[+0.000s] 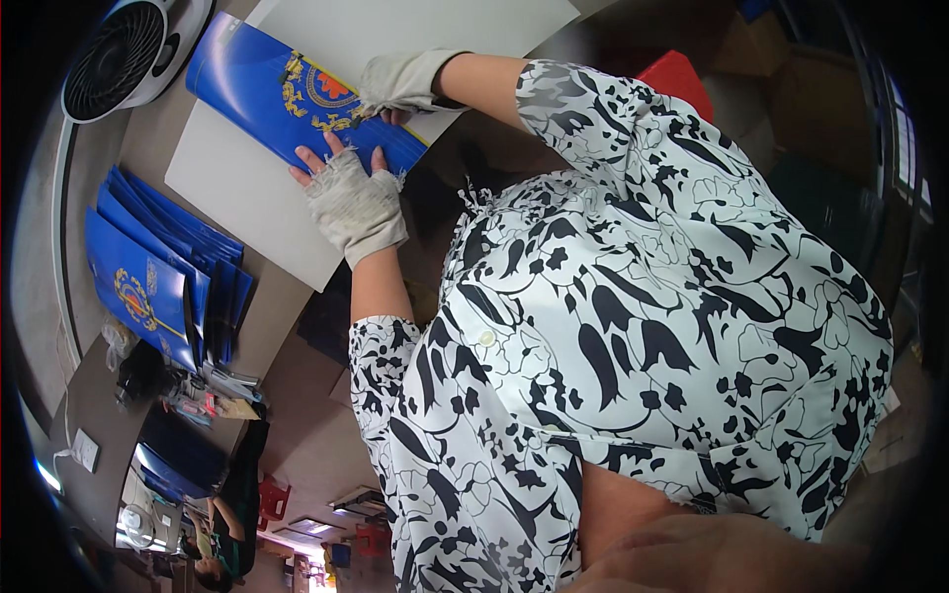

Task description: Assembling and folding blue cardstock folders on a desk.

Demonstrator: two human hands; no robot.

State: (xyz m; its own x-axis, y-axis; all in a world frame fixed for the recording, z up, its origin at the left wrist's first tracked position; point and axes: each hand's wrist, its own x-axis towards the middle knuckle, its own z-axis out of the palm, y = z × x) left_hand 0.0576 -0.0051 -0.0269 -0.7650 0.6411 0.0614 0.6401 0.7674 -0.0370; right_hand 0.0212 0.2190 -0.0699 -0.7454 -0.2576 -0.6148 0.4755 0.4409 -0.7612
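A glossy blue printed paper piece (262, 94) with a gold-and-red emblem lies over white board (227, 163) at the top. My left hand (354, 198), in a pale fingerless glove with frayed edges, rests on its near edge with the fingers spread. Across from it, my right hand (403, 84), gloved the same way, bears on the paper's right end beside the emblem. Its fingers are curled under the palm, and what they may hold is hidden. Several folded blue paper pieces (138, 282) with the same emblem are piled at the left.
A black-and-white fan (119, 54) stands at the upper left. Below the blue pile lie a dark bundle (143, 374) and small loose items. A red plastic thing (677, 84) is beyond my right arm. Another person (229, 539) is at the lower left, near a red stool (273, 501).
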